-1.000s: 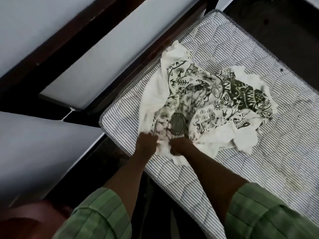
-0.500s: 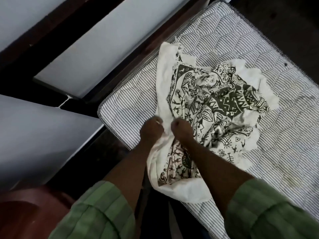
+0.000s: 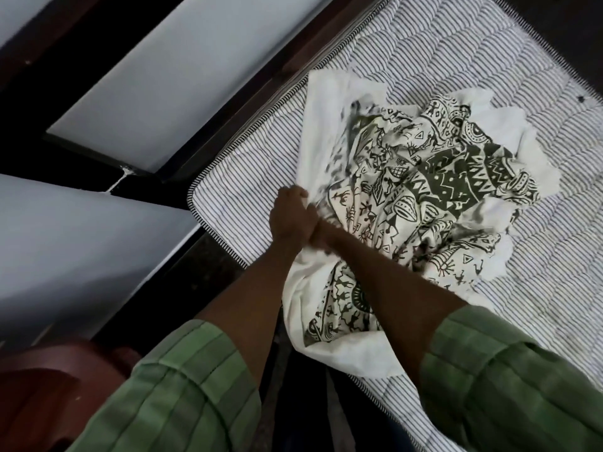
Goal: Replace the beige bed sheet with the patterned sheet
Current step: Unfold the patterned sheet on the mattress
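- Patterned sheet [image 3: 424, 190]: bunched in a crumpled heap on the bare mattress, centre and right of centre of the frame; white backing folded outward along the left edge and around the fringes, dark green tribal-style figures, zigzags and diamonds showing across the middle.
- Lower end of that sheet draped over the near mattress edge, hanging down between the two forearms at lower centre of the frame.
- Striped quilted mattress [image 3: 489, 53]: running from centre left up to the upper right and down the right side, uncovered apart from the heap; piped corner at centre left.
- Left hand [image 3: 292, 216]: at frame centre, fingers curled tight, gripping a fold of the sheet's white edge.
- Right hand [image 3: 321, 238]: pressed right against the left one, mostly hidden by it and by gathered cloth; grasp on the fabric not clear enough to tell.
- Both forearms bare, reaching up from the bottom of the frame out of green striped sleeves [image 3: 182, 380].
- Dark wooden bed frame [image 3: 248, 102]: diagonal band just beside the mattress's upper-left edge.
- Pale wall panels [image 3: 156, 70]: filling the upper left and left of the frame, separated by dark bars.
- Reddish-brown object [image 3: 49, 386]: lower left corner, rounded, too cropped to identify.
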Available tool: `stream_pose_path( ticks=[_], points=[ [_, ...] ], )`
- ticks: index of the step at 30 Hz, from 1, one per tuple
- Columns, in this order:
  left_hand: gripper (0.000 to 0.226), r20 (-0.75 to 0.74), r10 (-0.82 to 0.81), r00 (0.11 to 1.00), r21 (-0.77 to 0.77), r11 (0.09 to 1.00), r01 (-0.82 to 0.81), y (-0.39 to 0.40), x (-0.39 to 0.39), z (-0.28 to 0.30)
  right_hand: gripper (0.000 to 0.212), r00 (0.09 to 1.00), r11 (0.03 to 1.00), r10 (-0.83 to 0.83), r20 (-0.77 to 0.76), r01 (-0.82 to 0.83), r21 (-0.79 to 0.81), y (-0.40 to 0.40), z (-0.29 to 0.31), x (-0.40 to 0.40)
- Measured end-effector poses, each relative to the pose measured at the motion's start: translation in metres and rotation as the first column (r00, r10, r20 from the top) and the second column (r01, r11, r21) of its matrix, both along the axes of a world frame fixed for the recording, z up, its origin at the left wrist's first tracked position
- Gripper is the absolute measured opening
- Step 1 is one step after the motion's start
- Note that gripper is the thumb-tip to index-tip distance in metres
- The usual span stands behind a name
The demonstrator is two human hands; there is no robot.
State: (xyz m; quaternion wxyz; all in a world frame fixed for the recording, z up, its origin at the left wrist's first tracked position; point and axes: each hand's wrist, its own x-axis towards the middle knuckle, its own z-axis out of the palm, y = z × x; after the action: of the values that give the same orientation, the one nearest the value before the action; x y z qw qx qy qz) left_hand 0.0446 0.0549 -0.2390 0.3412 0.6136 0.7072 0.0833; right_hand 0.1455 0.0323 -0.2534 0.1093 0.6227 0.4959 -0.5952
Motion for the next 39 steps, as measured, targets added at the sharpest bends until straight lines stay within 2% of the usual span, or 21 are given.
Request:
stream_pose_path(
  ticks=[2,4,5,7,9,11,12,15,17,20,22,24,26,27,29,31,32,33,35,37,39],
  points=[
    [0.048,-0.104,-0.024,0.994,-0.006,1.000,0.024,-0.013,-0.005,-0.006,0.036,0.960,0.877,0.241,-0.140,-0.277,-0.393,-0.026,0.021,-0.014],
    [0.069,-0.228,-0.071,0.971,-0.045,0.997,0.063,-0.027,-0.011,-0.010,0.046,0.854,0.640,0.468,-0.226,-0.504,-0.580,-0.056,0.025,-0.025],
    [0.076,-0.286,-0.105,0.952,-0.082,0.993,0.085,-0.034,-0.014,-0.012,0.053,0.838,0.573,0.494,-0.230,-0.513,-0.640,-0.070,0.023,-0.026],
    [0.081,-0.368,-0.194,0.909,-0.131,0.979,0.156,-0.041,-0.019,-0.016,0.056,0.920,0.585,0.358,-0.161,-0.355,-0.729,-0.081,0.017,-0.020],
    [0.082,-0.335,-0.267,0.904,-0.145,0.962,0.230,-0.043,-0.029,-0.020,0.041,0.993,0.762,0.081,-0.081,-0.114,-0.637,-0.069,0.011,-0.007],
    [0.067,-0.173,-0.235,0.957,-0.140,0.967,0.212,-0.042,-0.038,-0.025,0.038,0.979,0.922,-0.204,0.000,0.192,-0.336,-0.042,0.003,0.009],
    [0.054,-0.102,-0.167,0.981,-0.132,0.979,0.153,-0.041,-0.039,-0.026,0.034,0.943,0.934,-0.327,0.057,0.332,-0.131,-0.026,0.001,0.015],
    [0.028,-0.023,0.075,0.997,-0.120,0.990,-0.077,-0.031,-0.030,-0.024,0.033,0.771,0.741,-0.624,0.129,0.530,0.413,0.017,-0.003,0.023],
    [0.022,0.028,0.149,0.988,-0.044,0.988,-0.148,-0.025,-0.022,-0.022,0.055,0.710,0.667,-0.699,0.083,0.606,0.434,0.039,-0.012,0.019],
    [0.033,0.126,0.131,0.983,0.056,0.989,-0.139,-0.021,-0.018,-0.018,0.066,0.664,0.658,-0.743,0.080,0.704,0.269,0.059,-0.028,0.019],
    [0.045,0.170,0.036,0.985,0.097,0.994,-0.053,-0.023,-0.022,-0.020,0.046,0.701,0.695,-0.711,0.052,0.689,0.206,0.065,-0.030,0.015],
    [0.064,0.171,-0.055,0.984,0.117,0.992,0.035,-0.024,-0.026,-0.021,0.024,0.799,0.766,-0.600,0.044,0.558,0.318,0.068,-0.029,0.004],
    [0.081,0.210,-0.006,0.978,0.085,0.996,-0.012,-0.021,-0.032,-0.023,0.028,0.853,0.803,-0.511,-0.102,0.517,0.297,0.068,-0.015,-0.021],
    [0.081,0.240,0.102,0.965,0.036,0.993,-0.114,-0.020,-0.035,-0.020,0.023,0.830,0.811,-0.508,-0.233,0.551,0.195,0.068,-0.004,-0.033],
    [0.061,0.170,0.339,0.925,-0.037,0.941,-0.338,-0.014,-0.042,-0.014,0.003,0.636,0.753,-0.619,-0.461,0.647,-0.119,0.070,0.013,-0.047],
    [0.038,0.044,0.530,0.847,-0.081,0.847,-0.526,-0.005,-0.056,-0.011,0.019,0.538,0.678,-0.685,-0.490,0.718,-0.160,0.073,0.017,-0.044],
    [0.032,0.034,0.603,0.797,-0.099,0.796,-0.598,-0.001,-0.063,-0.011,0.024,0.591,0.664,-0.658,-0.466,0.747,0.010,0.072,0.011,-0.038],
    [0.028,0.037,0.651,0.758,-0.098,0.757,-0.645,0.003,-0.069,-0.010,0.030,0.731,0.681,-0.585,-0.351,0.678,0.278,0.073,0.003,-0.030],
    [0.027,0.086,0.633,0.769,-0.066,0.774,-0.630,0.009,-0.074,-0.010,0.061,0.926,0.703,-0.371,-0.069,0.329,0.630,0.070,-0.011,-0.019],
    [0.034,0.246,0.513,0.823,-0.058,0.855,-0.515,0.014,-0.070,-0.008,0.114,0.985,0.762,-0.154,-0.076,0.167,0.625,0.067,-0.021,-0.015],
    [0.046,0.361,0.411,0.837,-0.087,0.909,-0.408,0.016,-0.061,-0.013,0.123,0.995,0.824,0.042,-0.092,0.018,0.567,0.068,-0.018,-0.020]
  ],
)
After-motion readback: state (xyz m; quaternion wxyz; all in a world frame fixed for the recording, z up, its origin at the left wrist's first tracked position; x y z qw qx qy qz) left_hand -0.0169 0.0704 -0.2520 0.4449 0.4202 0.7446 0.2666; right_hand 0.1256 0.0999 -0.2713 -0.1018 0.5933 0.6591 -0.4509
